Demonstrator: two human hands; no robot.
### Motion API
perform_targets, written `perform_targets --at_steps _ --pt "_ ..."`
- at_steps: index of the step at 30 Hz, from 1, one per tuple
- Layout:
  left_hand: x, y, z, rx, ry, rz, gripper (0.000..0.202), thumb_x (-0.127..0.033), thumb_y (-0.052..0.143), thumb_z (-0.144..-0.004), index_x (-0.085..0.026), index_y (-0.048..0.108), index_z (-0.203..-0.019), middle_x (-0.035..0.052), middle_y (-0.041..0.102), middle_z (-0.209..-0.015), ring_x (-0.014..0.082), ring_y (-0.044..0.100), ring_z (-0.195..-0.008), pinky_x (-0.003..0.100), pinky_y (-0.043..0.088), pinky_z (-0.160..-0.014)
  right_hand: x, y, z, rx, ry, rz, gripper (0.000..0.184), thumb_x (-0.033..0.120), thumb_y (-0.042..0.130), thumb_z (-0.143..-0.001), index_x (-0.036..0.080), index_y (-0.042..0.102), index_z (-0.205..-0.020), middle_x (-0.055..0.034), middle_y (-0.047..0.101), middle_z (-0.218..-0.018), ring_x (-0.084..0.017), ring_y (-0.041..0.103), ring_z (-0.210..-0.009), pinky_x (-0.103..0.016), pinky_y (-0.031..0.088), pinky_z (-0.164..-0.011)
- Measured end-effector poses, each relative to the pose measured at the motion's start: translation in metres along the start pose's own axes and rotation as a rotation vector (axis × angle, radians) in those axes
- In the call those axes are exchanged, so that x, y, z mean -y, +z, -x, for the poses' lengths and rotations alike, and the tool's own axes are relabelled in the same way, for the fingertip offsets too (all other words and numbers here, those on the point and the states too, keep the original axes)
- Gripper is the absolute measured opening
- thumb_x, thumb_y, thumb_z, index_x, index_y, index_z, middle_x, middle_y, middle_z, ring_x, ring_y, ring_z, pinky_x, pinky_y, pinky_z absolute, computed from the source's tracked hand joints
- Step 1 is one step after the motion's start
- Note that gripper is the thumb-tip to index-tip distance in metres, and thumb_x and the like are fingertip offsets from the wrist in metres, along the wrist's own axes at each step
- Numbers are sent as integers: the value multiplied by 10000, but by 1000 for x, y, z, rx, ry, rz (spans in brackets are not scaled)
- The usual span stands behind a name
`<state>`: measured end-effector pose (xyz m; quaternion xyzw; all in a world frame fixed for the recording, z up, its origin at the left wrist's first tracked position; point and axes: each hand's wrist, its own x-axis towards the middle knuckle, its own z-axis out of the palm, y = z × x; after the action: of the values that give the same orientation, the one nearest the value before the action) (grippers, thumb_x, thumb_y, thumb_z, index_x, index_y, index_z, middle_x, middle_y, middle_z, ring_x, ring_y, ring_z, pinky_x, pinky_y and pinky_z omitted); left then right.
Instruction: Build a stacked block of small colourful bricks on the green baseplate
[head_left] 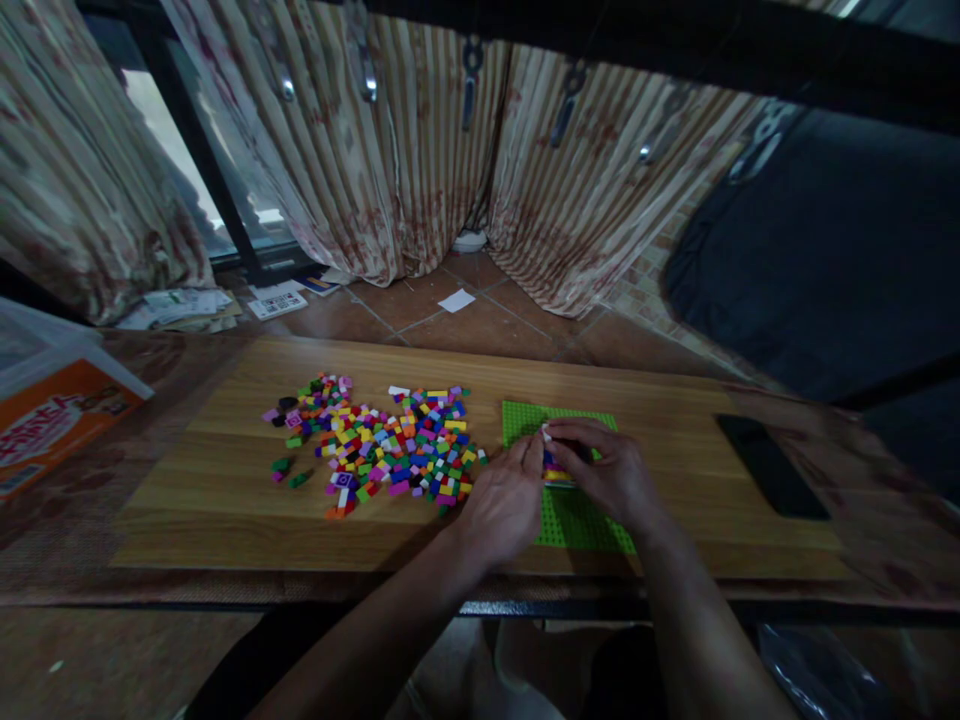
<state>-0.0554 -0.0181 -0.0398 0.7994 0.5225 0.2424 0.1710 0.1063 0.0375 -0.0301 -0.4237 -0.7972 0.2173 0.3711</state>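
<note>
Both hands meet over a green studded baseplate [577, 525] on the wooden board. A small structure of coloured toy bricks [556, 474] rises from the plate between them, partly hidden by the fingers. At its far end is a small white brick [546, 433]. My right hand [604, 462] pinches this white brick between thumb and fingers. Bent over the structure's left side, my left hand [506, 500] has its fingertips pressed together beside the same brick; whether they grip anything is hidden.
Left of the baseplate lies a wide heap of loose coloured bricks [405, 450]. A dark phone [772, 466] rests on the wooden board [690, 500] at the right. A clear plastic box with an orange label [67, 420] stands at the far left. Papers [277, 300] lie on the floor behind.
</note>
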Motion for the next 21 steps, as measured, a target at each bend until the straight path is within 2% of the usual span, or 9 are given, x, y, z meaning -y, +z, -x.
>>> perform_targets --at_steps 5,16,21 --pt "1 1 0 -30 17 -9 532 -132 393 -880 -52 320 -1402 197 516 -1362 262 501 -1266 390 433 -1063 -5 0 2 -7 33 -50 151 314 662 -838 243 743 -944 -65 733 -1038 -207 677 -980 -382 547 -895" --pt "1 1 0 31 -9 36 540 -132 395 -870 -47 317 -1397 202 485 -1387 265 475 -1283 388 407 -1084 -1 2 1 -2 68 -75 155 332 657 -838 251 756 -926 -66 738 -1019 -206 681 -966 -372 549 -891" --pt "-1 0 2 21 3 54 546 -145 404 -872 -38 317 -1400 195 489 -1380 256 488 -1265 362 412 -1077 -5 6 5 -23 111 -105 170 359 662 -829 262 754 -933 -57 733 -1033 -211 676 -987 -383 538 -909"
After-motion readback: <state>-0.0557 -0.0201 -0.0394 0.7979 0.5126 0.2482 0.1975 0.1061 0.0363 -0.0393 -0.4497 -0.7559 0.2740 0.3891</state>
